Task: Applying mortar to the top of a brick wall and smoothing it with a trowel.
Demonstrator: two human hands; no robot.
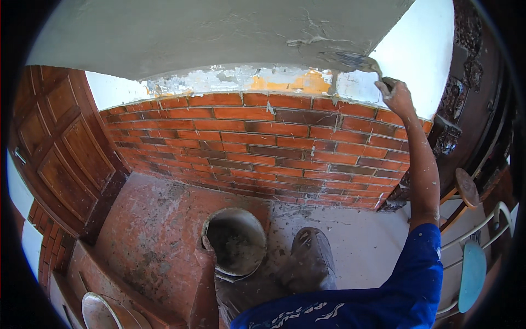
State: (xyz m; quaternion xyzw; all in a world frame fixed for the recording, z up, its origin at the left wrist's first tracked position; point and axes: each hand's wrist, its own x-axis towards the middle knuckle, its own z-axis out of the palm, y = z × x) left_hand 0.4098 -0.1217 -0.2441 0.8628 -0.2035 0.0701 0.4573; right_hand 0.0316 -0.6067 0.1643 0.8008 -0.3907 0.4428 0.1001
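Observation:
My right hand [397, 98] is raised at the upper right, closed round the handle of a plastering trowel [350, 61]. The trowel's blade lies against the lower edge of the grey wet plaster [219, 33] on the wall, close to its right end. Below the plaster runs a strip of old paint [219, 79], white and orange in patches. At the lower middle, what appears to be my left forearm [204, 290] reaches up to the left rim of a bucket [263, 241]. Grey mortar [233, 244] lies inside that bucket. The fingers of my left hand cannot be made out.
Red-brown brick facing [263, 131] covers the lower wall. A panelled wooden door [60, 142] stands at left, dark carved wood [466, 71] at right. A second bucket [101, 312] is at lower left, a chair with a teal part [472, 274] at lower right. Mortar splashes mark the floor [148, 219].

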